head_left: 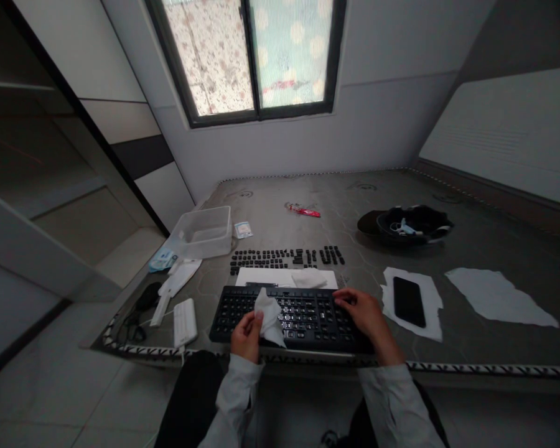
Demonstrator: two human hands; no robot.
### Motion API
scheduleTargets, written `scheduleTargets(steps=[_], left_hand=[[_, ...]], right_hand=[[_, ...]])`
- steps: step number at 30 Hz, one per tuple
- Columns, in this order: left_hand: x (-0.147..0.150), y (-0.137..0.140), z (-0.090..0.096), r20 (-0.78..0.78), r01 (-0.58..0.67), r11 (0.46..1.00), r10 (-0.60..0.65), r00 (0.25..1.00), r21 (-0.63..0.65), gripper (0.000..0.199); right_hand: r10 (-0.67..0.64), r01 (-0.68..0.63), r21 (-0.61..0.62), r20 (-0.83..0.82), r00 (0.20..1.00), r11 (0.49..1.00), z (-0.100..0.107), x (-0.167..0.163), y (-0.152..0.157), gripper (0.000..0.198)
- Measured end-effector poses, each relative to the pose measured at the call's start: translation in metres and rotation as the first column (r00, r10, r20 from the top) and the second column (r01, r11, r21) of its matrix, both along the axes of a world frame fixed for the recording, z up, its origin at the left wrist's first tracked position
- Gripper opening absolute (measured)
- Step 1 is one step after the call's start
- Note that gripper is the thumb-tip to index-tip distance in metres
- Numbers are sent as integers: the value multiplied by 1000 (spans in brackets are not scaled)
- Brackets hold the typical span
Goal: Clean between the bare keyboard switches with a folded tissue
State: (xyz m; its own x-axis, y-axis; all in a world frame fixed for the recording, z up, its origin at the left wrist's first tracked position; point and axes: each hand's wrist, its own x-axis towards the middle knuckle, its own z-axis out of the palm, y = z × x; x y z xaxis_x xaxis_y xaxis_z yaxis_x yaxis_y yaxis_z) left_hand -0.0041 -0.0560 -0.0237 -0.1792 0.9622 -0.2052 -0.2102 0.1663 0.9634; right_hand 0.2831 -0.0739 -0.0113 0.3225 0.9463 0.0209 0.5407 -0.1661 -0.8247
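A black keyboard [303, 317] with its keycaps off lies at the near edge of the grey mattress-like surface. My left hand [246, 336] pinches a crumpled white tissue [269, 316] over the keyboard's left half. At the keyboard's upper right, my right hand [361, 311] has its thumb and fingertips close together; whether something small is between them I cannot make out. Behind the keyboard lies a white sheet [256, 275] with another folded tissue [310, 277] on it. Loose black keycaps [266, 256] are laid out in rows beyond that.
To the left stand a clear plastic box [205, 233], a white power strip or charger [185, 322] and a black mouse [148, 296]. At right, a phone [409, 301] rests on a tissue, near a dark cap [408, 225]. A red packet [304, 211] lies farther back.
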Motion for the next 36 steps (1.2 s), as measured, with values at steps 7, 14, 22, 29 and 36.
scheduleTargets(steps=[7,14,22,29,36], left_hand=[[1,0,-1,-10,1,1000,-1,1000,1,41],[0,1,-3,21,7,1000,-8,1000,4,41],[2,1,-2,25,-8,1000,9,1000,-19,46],[4,1,-5,3,1,1000,-1,1000,-16,46],[5,1,-4,1,22,1000,-22,1000,-16,44]], right_hand=[[48,-51,-21,-115,992,998,-9,5,6,19],[124,-123,-53,2,992,991,-1,4,6,15],[54,-54,1,-45,998,999,0,3,5,16],[13,-8,44,-125,992,999,-7,3,4,16],[-18,37,110,-166,986,993,-12,0,2,20]])
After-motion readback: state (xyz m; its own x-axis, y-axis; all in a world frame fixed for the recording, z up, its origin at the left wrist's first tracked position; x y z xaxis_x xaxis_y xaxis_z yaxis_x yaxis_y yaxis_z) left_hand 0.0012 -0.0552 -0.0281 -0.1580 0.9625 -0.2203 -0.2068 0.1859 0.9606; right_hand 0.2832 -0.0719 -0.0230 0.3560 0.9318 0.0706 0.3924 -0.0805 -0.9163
